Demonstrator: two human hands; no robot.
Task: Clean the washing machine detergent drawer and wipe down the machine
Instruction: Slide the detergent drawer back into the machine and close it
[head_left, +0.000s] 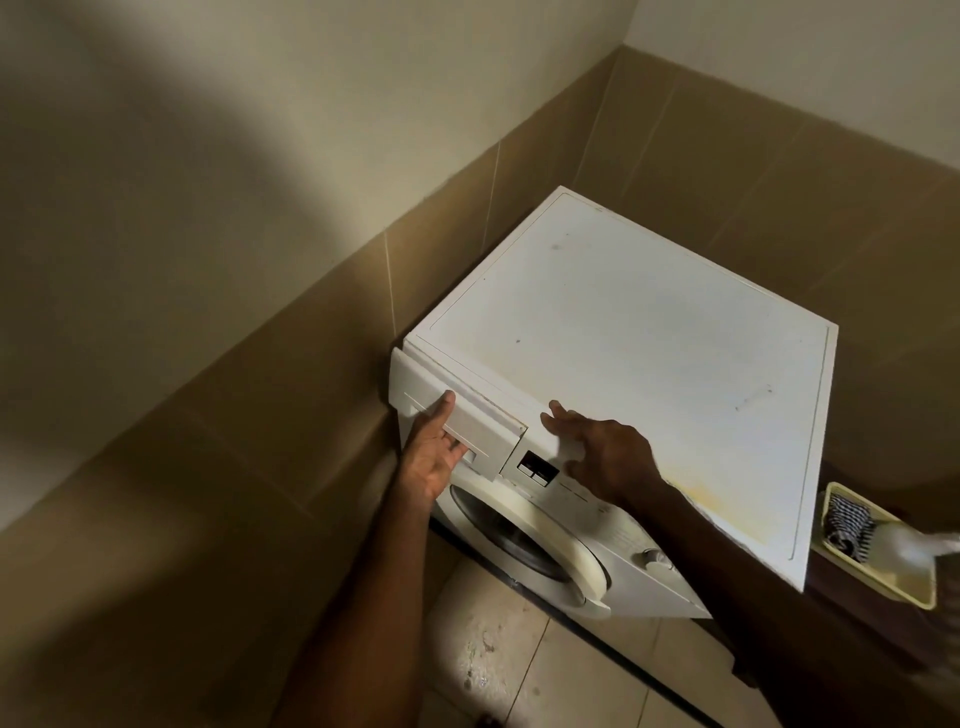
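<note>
Your left hand (434, 457) is on the drawer (457, 415) at the top left corner of the washer's (623, 338) front: the thumb lies on the drawer's face near its upper edge, and the fingers curl up into the recessed grip below, so the hand is closed on the drawer front. The drawer stands out a little from the panel, a narrow gap showing along its top edge. Your right hand (602, 457) hovers over the front edge of the washer's top, just right of the drawer, fingers spread wide and holding nothing; you cannot tell whether the fingertips touch the surface. Below it on the panel sits a small dark display (537, 467), and farther right a dial (655, 557). The round door (524, 535) is under your left wrist. The white top carries a few dark specks and a yellowish stain near its front right. To the washer's right stands a pale yellow basket (878, 587) with a checked cloth (849, 525) inside.
</note>
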